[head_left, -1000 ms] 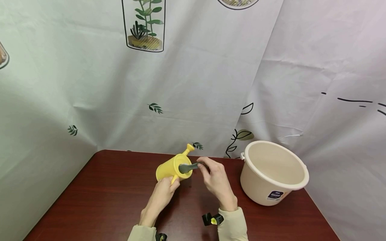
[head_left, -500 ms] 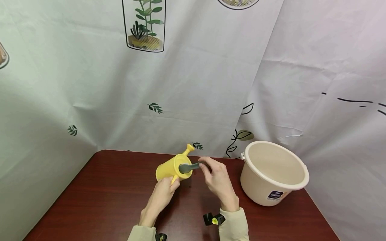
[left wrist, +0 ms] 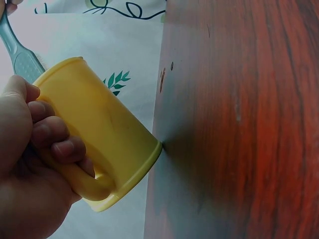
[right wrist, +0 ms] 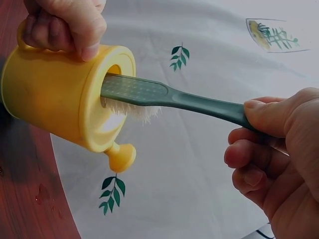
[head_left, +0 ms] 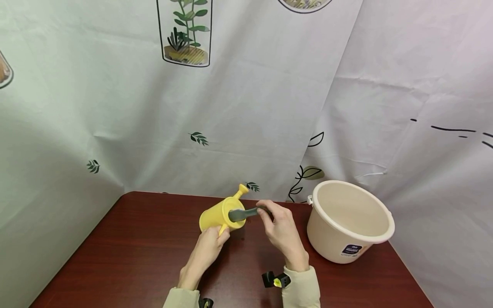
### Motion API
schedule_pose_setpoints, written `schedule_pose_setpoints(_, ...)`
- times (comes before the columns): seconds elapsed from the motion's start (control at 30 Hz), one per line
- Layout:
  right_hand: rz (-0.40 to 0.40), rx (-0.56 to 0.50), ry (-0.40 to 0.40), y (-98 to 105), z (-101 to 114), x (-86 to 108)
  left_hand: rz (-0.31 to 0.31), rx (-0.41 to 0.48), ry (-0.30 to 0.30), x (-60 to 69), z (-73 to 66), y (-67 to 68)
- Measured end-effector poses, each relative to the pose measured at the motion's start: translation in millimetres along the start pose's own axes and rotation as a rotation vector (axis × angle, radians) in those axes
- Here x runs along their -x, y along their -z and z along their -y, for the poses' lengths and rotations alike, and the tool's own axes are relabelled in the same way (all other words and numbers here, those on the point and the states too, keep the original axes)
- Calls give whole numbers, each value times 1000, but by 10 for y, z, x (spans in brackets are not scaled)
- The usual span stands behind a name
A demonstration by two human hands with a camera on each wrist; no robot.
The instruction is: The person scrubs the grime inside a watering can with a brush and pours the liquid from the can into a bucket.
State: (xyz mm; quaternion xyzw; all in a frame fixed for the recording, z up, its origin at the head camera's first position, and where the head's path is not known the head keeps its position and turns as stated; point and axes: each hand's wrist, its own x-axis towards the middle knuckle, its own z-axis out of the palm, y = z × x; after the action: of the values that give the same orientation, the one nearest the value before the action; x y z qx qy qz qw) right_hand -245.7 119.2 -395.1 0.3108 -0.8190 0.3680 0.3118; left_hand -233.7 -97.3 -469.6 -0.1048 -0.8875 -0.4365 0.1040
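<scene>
What counts here is how the brush [right wrist: 182,99] lines up with the mouth of the yellow watering can [head_left: 213,218]. The can is tipped over, its base toward the person's left and its opening toward their right, with the spout on the side away from the body. The brush enters that opening with its long axis running roughly along the can's own: part of the head sits inside the rim, while the handle reaches out to the right of the can. Its bristles [right wrist: 130,110] face the spout side, and some show outside the rim.

Of the 2 hands, the left hand [head_left: 208,250] is nearer to the opening. It is on the near side of the can, fingers curled round the can's handle, with a digit (probably the thumb) against the wall by the rim. The right hand [head_left: 283,233] is to the right of the can, apart from it, its thumb and fingers pinching the outer end of the brush handle; neither hand has a free grip. With so long a lever, keeping the 2 axes matched looks like the delicate part.

The cream bucket [head_left: 327,239] stands on the table [head_left: 154,252] farther right of the can. Whether the can's base touches the table, I cannot tell.
</scene>
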Motion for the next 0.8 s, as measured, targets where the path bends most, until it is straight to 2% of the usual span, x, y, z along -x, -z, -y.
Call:
schedule_pose_setpoints(0.43, 15, 4, -11, 72, 2, 2, -7, -7, -12, -1, 8, 0)
schedule_pose_setpoints(0.8, 1, 12, 45, 94, 8, 2, -9, 2, -23, -5, 26, -1)
